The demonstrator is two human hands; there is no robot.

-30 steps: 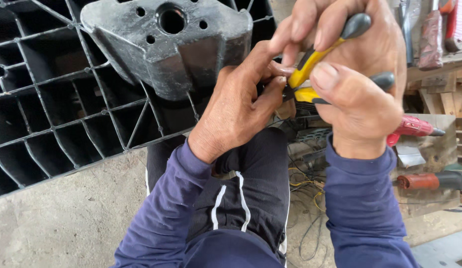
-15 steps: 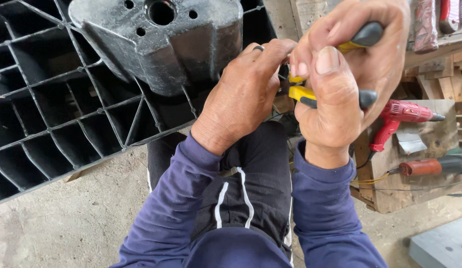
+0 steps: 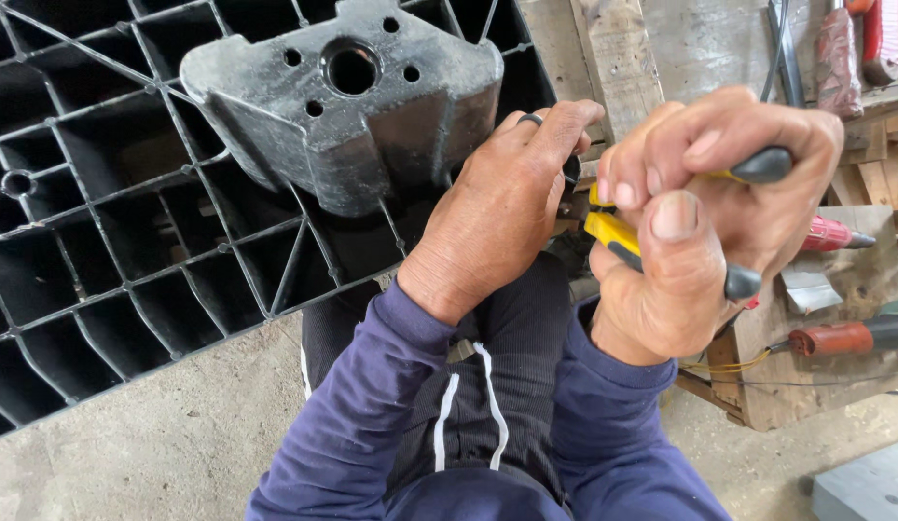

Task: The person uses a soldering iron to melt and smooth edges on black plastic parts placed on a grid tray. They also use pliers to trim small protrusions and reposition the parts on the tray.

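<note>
My right hand is closed around the yellow-and-black handles of a pair of pliers, squeezing them together. The plier jaws point left and are hidden behind my left hand. My left hand curls its fingers around something small and dark at the jaws, right beside the edge of a black ribbed plastic pallet. What it pinches is hidden. A grey-black moulded block with a round hole on top rises from the pallet just left of my left hand.
A wooden plank stands behind my hands. At the right a wooden crate holds red-handled screwdrivers. More red tools lie at the top right. Below is concrete floor, and my knees in dark trousers.
Both hands stay together at the pallet edge while the view shifts a little. My right hand has tightened on the plier handles and dropped slightly lower.
</note>
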